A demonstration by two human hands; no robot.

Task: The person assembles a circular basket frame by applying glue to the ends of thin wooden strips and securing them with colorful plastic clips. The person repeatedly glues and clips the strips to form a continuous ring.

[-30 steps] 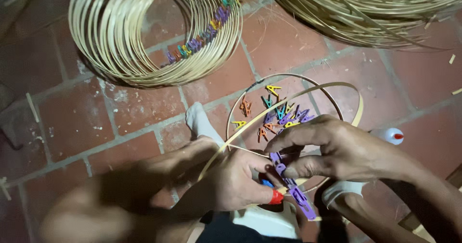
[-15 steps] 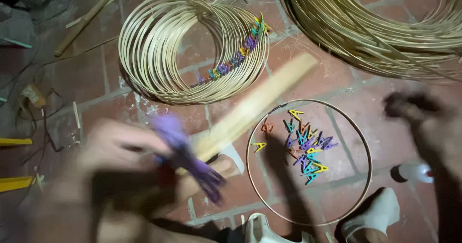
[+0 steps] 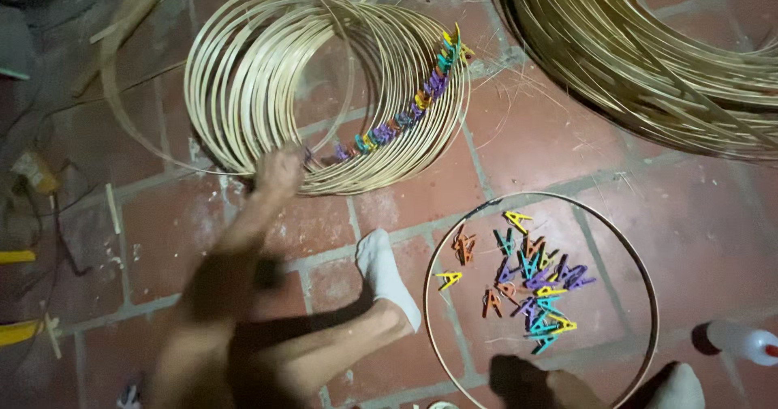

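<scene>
My left hand (image 3: 278,171) reaches forward to the near rim of a stack of thin bamboo hoops (image 3: 243,77) lying on the brick floor. Its fingers are closed on a hoop at that rim, and a blurred hoop edge (image 3: 109,101) shows beyond the stack's left side. Several coloured clothes pegs (image 3: 413,105) are clipped along the stack's right rim. My right hand is out of view. Nearer me lies a single hoop (image 3: 642,283) with several loose coloured pegs (image 3: 531,287) inside it.
My foot in a white sock (image 3: 389,275) rests between the stack and the single hoop. A big coil of bamboo strips (image 3: 648,52) fills the top right. A white bottle with a red cap (image 3: 741,340) lies at the right edge. Yellow items (image 3: 16,256) lie at the far left.
Both hands were working a bamboo strip and a purple peg over the single hoop. My left hand has since swung left and forward to the stack, and my right hand has left the view.
</scene>
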